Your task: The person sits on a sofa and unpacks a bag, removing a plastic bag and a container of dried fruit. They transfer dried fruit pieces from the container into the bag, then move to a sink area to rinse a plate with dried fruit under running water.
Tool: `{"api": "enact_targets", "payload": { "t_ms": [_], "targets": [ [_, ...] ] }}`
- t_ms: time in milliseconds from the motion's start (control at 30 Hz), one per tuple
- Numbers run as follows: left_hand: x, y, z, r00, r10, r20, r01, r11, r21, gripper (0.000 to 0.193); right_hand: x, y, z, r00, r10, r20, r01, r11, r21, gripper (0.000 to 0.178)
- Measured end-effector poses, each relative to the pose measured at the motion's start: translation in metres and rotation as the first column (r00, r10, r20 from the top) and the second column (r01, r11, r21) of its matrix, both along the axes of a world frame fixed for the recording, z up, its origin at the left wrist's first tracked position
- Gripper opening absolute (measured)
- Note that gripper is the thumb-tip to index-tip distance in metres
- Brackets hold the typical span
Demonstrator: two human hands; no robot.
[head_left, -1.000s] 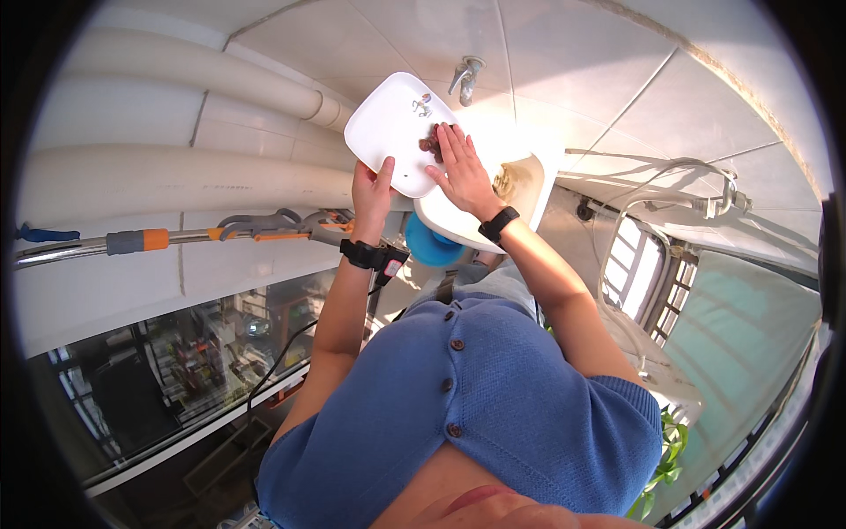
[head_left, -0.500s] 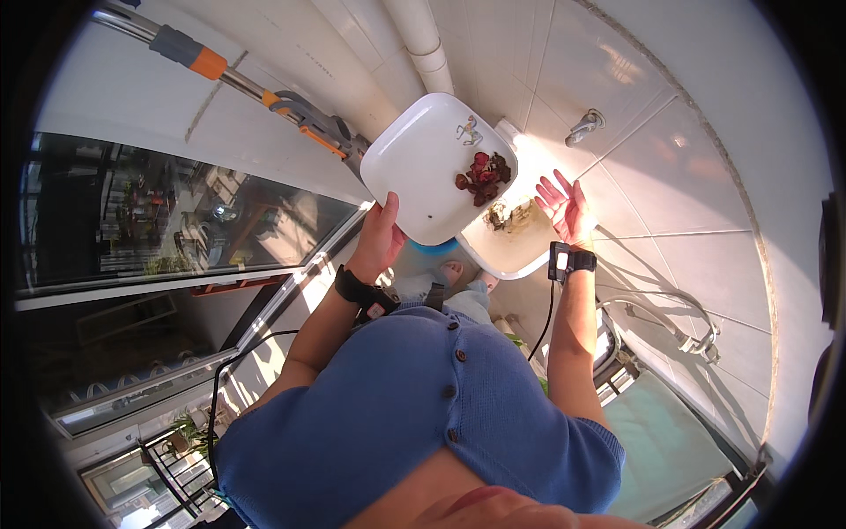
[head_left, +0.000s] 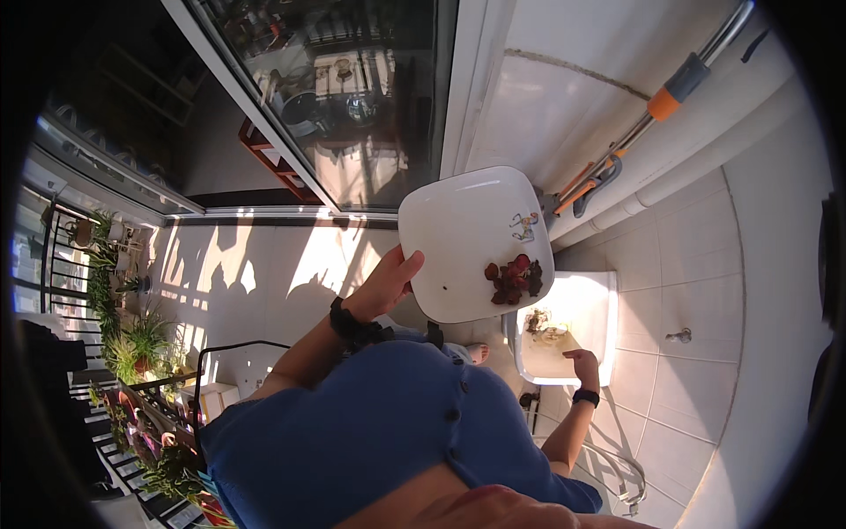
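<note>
My left hand [head_left: 388, 280] grips the near-left edge of a white square tray [head_left: 449, 234] with rounded corners, thumb on top. Dark red, shrivelled petals or leaves [head_left: 515, 279] lie in a clump at its near-right corner. A small figure-like mark or item [head_left: 525, 227] shows farther up, and I cannot tell which it is. My right hand [head_left: 584, 368] is at the right side of a white sink [head_left: 599, 309], apart from the tray. One finger points left; the other fingers are partly hidden, and no object shows in that hand. Brownish wet scraps [head_left: 545, 328] lie in the sink.
An orange-and-grey mop pole [head_left: 665, 104] leans behind the tray by the white pipes. A tap [head_left: 679, 336] juts from the tiled wall. Glass sliding doors [head_left: 344, 115] stand ahead. Potted plants [head_left: 137, 344] line the railing at left. A hose [head_left: 627, 480] hangs at lower right.
My body and view have turned left. The tray stays in my left hand, swung away from above the sink's edge toward the doors. My right hand's spread fingers have drawn in, lower over the sink.
</note>
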State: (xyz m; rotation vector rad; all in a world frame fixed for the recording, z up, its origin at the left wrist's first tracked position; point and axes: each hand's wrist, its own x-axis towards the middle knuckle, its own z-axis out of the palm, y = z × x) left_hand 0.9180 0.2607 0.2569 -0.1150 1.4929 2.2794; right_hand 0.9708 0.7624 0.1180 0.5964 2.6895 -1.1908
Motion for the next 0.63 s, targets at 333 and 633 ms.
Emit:
{"api": "enact_targets", "payload": {
  "t_ms": [333,633],
  "targets": [
    [0.089,-0.307,-0.027,0.843,0.537,0.032,-0.533,0.842,-0.086,0.051,-0.134,-0.465,-0.005,0.801,0.587,-0.119,-0.576,0.7,-0.422,0.024],
    [0.123,-0.452,-0.066,0.358,0.931,0.069,-0.933,0.359,-0.017,0.054,-0.208,-0.766,0.038,0.326,0.909,-0.259,-0.864,0.175,-0.473,0.025]
  ]
}}
